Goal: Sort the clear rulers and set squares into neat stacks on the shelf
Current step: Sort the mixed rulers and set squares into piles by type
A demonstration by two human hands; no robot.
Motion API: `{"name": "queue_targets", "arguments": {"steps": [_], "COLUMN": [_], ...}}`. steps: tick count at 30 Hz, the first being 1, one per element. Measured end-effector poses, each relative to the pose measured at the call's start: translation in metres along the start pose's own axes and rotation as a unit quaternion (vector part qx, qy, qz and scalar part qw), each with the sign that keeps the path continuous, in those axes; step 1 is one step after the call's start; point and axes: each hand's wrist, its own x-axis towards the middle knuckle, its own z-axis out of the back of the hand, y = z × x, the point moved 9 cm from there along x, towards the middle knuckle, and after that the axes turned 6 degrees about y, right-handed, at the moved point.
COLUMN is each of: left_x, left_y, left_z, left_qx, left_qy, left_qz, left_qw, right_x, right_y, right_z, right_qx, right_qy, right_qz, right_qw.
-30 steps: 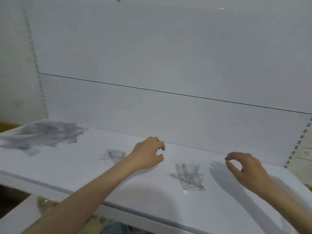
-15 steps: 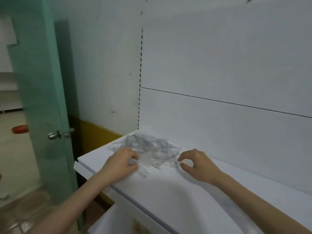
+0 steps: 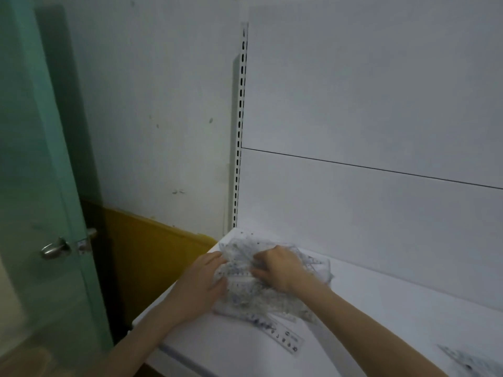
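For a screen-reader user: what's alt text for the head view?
A left hand and right hand grip a jumbled pile of clear rulers and set squares at the left end of a white shelf; a teal door stands alongside.

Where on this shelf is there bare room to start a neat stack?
Bare shelf lies right of the pile, bounded by the back panel and the small heap at lower right. The left corner is crowded.
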Motion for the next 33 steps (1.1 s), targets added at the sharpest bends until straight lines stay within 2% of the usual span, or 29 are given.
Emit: {"name": "queue_targets", "arguments": {"steps": [5, 7, 10, 12, 16, 18, 20, 22, 24, 27, 30, 33], "left_x": [0.028, 0.034, 0.043, 0.051, 0.055, 0.054, 0.049, 0.045, 0.043, 0.044, 0.047, 0.048], "left_y": [-0.003, -0.005, -0.019, -0.03, -0.053, -0.059, -0.061, -0.066, -0.075, -0.107, -0.149, -0.194], "left_z": [-0.003, -0.015, -0.027, -0.033, -0.036, -0.03, -0.017, -0.003, 0.009, 0.015, 0.003, -0.023], "left_qx": [-0.005, 0.001, 0.006, 0.02, 0.063, 0.041, 0.01, -0.026, -0.063, -0.118, -0.175, -0.232], "left_qy": [0.025, 0.047, 0.056, 0.055, 0.07, 0.053, 0.014, -0.031, -0.066, -0.077, -0.042, 0.012], "left_qz": [-0.019, -0.021, -0.085, -0.121, -0.14, -0.147, -0.145, -0.144, -0.135, -0.156, -0.166, -0.16], "left_qw": [0.999, 0.999, 0.995, 0.991, 0.986, 0.987, 0.989, 0.989, 0.987, 0.978, 0.97, 0.959], "right_x": [-0.026, -0.046, -0.07, -0.082, -0.101, -0.114, -0.132, -0.151, -0.167, -0.193, -0.229, -0.274], "right_y": [0.012, 0.015, 0.008, -0.003, -0.032, -0.046, -0.064, -0.092, -0.114, -0.132, -0.147, -0.165], "right_z": [0.014, 0.022, 0.032, 0.037, 0.046, 0.056, 0.074, 0.089, 0.097, 0.106, 0.111, 0.116], "right_qx": [-0.048, -0.062, -0.029, 0.0, 0.08, 0.114, 0.161, 0.271, 0.369, 0.458, 0.489, 0.486], "right_qy": [-0.063, -0.125, -0.191, -0.201, -0.175, -0.199, -0.268, -0.326, -0.34, -0.339, -0.337, -0.34], "right_qz": [0.052, 0.066, 0.085, 0.082, 0.041, 0.023, -0.002, -0.057, -0.108, -0.126, -0.14, -0.169], "right_qw": [0.995, 0.988, 0.978, 0.976, 0.98, 0.973, 0.95, 0.904, 0.858, 0.812, 0.792, 0.787]}}
